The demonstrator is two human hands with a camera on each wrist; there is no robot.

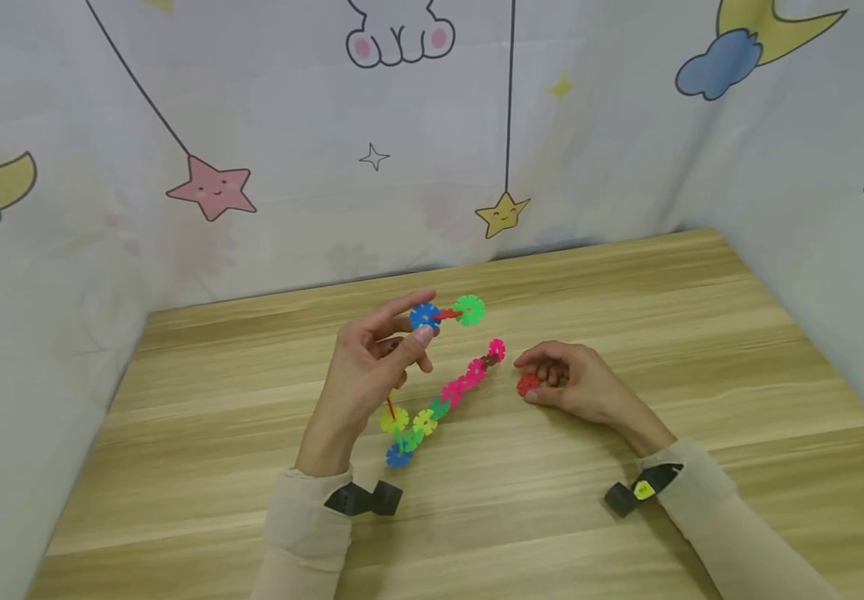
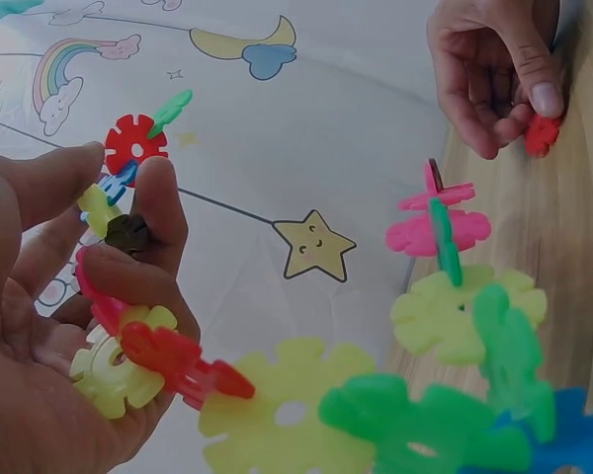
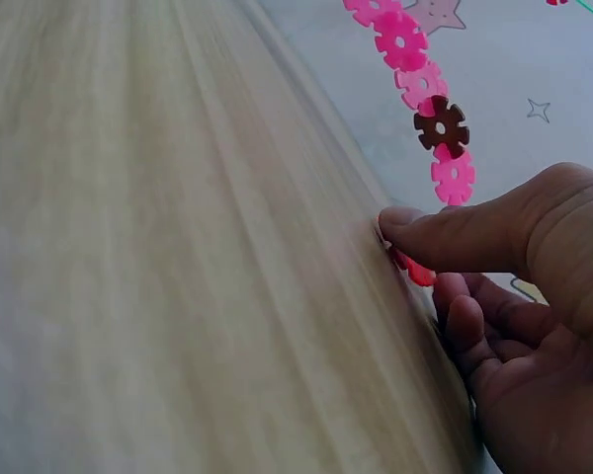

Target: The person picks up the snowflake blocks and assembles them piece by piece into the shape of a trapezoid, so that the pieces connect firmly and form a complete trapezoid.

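Observation:
A chain of interlocking plastic snowflake discs in pink, green, yellow and blue hangs from my left hand. That hand pinches a blue disc near one end, where a red and a light green disc stick out. In the left wrist view more of the chain passes through the palm, with a red disc above the fingertips. My right hand is low at the tabletop, thumb and fingers on a loose red disc. A brown disc sits among pink ones in the right wrist view.
The wood-grain table spreads beneath both hands. A white cloth backdrop with printed stars and clouds stands along its back and sides. Small black cameras are strapped at both wrists.

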